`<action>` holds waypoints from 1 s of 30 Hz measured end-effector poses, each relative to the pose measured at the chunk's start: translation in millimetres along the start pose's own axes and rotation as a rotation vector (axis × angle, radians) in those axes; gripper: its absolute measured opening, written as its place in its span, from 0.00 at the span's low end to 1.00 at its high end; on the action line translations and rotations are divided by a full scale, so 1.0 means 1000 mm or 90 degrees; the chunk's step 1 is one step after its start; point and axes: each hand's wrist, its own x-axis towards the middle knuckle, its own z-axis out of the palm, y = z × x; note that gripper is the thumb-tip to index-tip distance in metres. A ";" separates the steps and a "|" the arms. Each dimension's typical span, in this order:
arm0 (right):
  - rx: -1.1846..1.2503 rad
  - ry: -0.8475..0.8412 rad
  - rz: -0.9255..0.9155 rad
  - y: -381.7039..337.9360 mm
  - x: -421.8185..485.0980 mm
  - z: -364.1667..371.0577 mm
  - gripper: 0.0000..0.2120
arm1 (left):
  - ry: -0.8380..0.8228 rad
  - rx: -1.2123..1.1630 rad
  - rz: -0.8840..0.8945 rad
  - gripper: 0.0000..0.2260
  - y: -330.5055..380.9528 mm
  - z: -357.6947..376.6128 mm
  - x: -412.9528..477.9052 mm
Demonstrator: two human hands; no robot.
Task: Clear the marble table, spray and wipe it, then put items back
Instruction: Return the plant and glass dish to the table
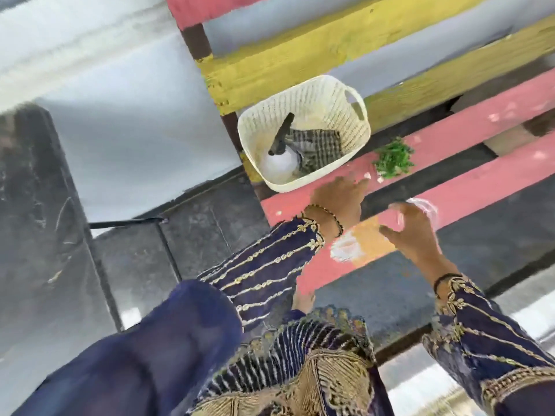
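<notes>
A white woven basket (332,97) stands on the pink and yellow slatted bench (468,127). Inside it lie a white spray bottle (277,165) with a black trigger and a striped cloth (319,145). My left hand (339,199) hovers over the pink slat just below the basket, fingers spread and holding nothing. My right hand (411,232) is to its right, fingers curved. A blurred whitish, see-through thing (425,207) sits at its fingertips; I cannot tell whether the hand grips it. A dark marble surface (33,205) shows at the left edge.
A small green sprig (393,159) lies on the pink slat right of the basket. An orange and white patch (357,243) shows on the slat between my wrists. Dark stone tiles (210,232) and a thin black metal frame (126,224) lie below the bench.
</notes>
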 end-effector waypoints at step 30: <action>-0.026 -0.066 0.066 0.060 0.047 0.016 0.46 | 0.105 0.017 0.032 0.16 0.010 0.066 0.135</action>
